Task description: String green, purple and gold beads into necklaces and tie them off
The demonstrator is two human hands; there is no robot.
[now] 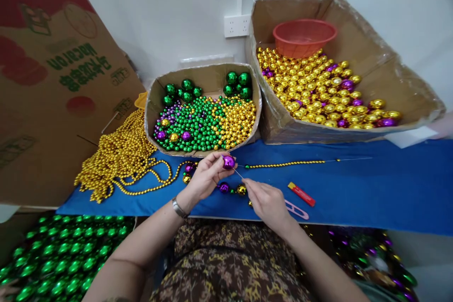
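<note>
My left hand (205, 177) pinches a shiny purple ball bead (228, 162) just above the blue table top (371, 188). My right hand (266, 200) is closed on a thin needle or wire (238, 173) whose tip points up at that bead. A purple bead (224, 187) and a gold bead (241, 190) lie between my hands, apparently on the same string. A strand of small gold beads (286, 164) stretches right across the table from the purple bead.
A small cardboard box (203, 115) of green, gold and purple beads sits behind my hands. A bigger box (339, 89) of gold balls holds a red bowl (303, 37). Gold bead strands (120, 155) pile at left. A red lighter (301, 194) and scissors (296, 209) lie at right.
</note>
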